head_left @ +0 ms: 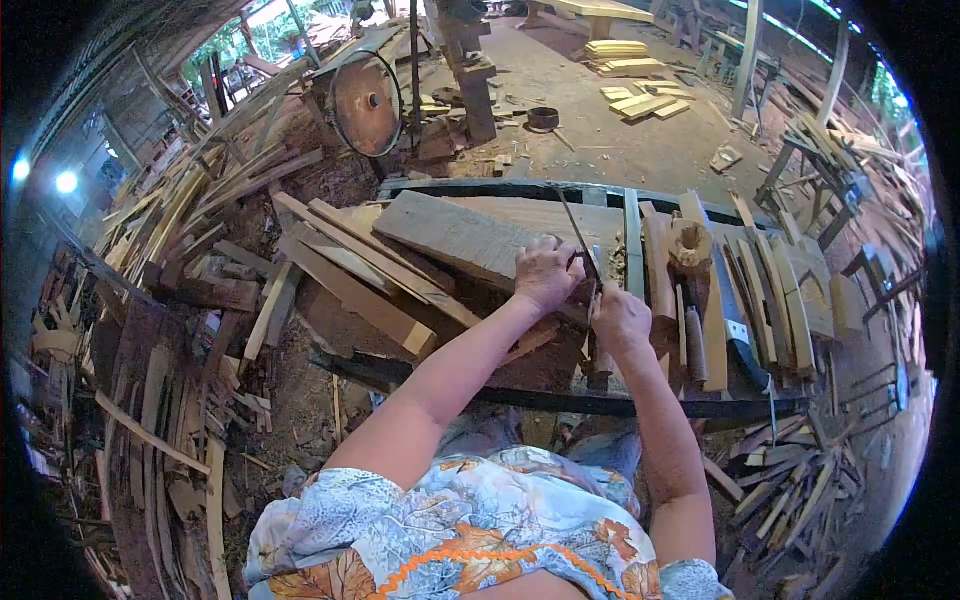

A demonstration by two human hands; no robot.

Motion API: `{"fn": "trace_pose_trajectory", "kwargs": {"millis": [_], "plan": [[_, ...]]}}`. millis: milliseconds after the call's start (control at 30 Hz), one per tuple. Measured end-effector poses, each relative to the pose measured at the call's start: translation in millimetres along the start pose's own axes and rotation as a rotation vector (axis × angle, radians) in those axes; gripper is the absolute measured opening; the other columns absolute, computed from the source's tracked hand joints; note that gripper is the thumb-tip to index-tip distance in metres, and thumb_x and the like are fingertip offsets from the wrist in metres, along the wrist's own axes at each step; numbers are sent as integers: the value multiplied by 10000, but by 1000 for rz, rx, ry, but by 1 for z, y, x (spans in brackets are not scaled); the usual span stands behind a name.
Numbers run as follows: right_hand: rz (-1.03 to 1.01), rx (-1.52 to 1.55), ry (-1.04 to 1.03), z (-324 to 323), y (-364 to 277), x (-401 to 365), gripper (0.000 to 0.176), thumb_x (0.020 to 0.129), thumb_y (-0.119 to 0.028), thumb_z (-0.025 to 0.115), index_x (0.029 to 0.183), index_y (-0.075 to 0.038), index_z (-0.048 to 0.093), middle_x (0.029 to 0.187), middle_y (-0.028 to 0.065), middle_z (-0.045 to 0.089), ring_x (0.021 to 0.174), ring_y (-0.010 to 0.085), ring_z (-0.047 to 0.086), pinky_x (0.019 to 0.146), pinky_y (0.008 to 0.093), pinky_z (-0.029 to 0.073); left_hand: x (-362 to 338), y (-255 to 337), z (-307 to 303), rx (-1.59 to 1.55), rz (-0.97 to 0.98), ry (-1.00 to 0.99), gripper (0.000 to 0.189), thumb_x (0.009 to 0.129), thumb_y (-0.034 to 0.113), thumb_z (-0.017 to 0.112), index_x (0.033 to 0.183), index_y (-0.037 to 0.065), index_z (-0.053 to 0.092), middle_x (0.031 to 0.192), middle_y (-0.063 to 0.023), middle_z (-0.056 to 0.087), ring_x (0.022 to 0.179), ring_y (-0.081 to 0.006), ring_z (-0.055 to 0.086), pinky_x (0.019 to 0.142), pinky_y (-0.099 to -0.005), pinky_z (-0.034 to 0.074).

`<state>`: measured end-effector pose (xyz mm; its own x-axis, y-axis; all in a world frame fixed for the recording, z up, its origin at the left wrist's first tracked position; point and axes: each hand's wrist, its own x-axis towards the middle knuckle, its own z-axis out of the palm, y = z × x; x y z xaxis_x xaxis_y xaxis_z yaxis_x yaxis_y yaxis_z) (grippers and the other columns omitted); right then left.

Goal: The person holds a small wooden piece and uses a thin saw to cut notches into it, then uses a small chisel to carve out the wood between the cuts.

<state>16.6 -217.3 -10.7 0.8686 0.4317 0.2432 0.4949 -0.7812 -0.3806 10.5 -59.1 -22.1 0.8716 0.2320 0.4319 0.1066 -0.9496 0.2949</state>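
Note:
My right hand (622,318) is closed around the near end of a long, thin, dark tool (574,222) that looks like a file. It points away from me and slightly left over the bench. Beside it, my left hand (545,272) is closed, knuckles up, above the thick weathered plank (450,235); what its fingers hold is hidden. A narrow pale metal piece (597,256) shows just right of the tool, between the hands. Below my right hand, a short rounded wooden piece (602,360) lies at the bench's near edge.
Planks (370,295) lie on the bench's left. To the right are a hollow wooden block (690,245), a saw (742,345) with a dark handle, and several wood strips (790,300). A large round metal wheel (366,103) stands beyond. Scrap wood (160,400) is piled left.

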Motion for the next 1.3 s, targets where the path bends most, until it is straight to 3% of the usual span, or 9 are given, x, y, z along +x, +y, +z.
{"fn": "trace_pose_trajectory", "kwargs": {"millis": [367, 533, 700, 800, 1100, 1300], "plan": [[84, 15, -124, -45, 42, -148, 137, 860, -186, 549, 892, -53, 541, 658, 207, 606, 652, 397, 622, 587, 491, 477, 0, -1, 4, -42, 1, 48, 259, 803, 353, 537, 895, 135, 642, 957, -115, 587, 931, -314, 537, 819, -481, 400], [10, -29, -84, -39, 20, -78, 238, 877, -249, 513, 907, -18, 560, 712, 205, 635, 690, 390, 636, 639, 476, 497, 0, 2, 0, -12, -12, 6, 268, 808, 362, 532, 899, 136, 644, 973, -118, 581, 948, -313, 533, 830, -477, 394], [29, 9, -25, 1, 1, 3, 220, 866, -222, 512, 832, -14, 576, 791, 239, 644, 762, 393, 643, 682, 475, 503, -1, -2, 4, 20, 41, 66, 271, 820, 366, 533, 947, 145, 625, 980, -123, 577, 926, -327, 538, 787, -489, 410], [49, 20, -82, -4, 5, -13, 193, 873, -204, 501, 830, -33, 580, 799, 243, 643, 757, 399, 640, 673, 476, 504, -1, 1, 2, 17, 24, 50, 276, 816, 364, 532, 936, 133, 621, 976, -125, 577, 931, -333, 538, 792, -486, 411], [67, 89, -89, -46, 39, -151, 174, 872, -219, 525, 934, -56, 535, 664, 197, 608, 629, 398, 616, 589, 488, 477, -1, 2, 3, -27, 8, 72, 263, 795, 349, 538, 890, 117, 617, 948, -108, 577, 930, -299, 536, 793, -451, 398], [18, -12, -90, -53, 18, -68, 163, 848, -192, 522, 820, -37, 567, 713, 213, 628, 686, 398, 630, 637, 478, 494, 4, -3, 7, -4, 30, 26, 261, 812, 347, 520, 910, 122, 612, 966, -109, 582, 942, -314, 540, 798, -484, 405]]}}
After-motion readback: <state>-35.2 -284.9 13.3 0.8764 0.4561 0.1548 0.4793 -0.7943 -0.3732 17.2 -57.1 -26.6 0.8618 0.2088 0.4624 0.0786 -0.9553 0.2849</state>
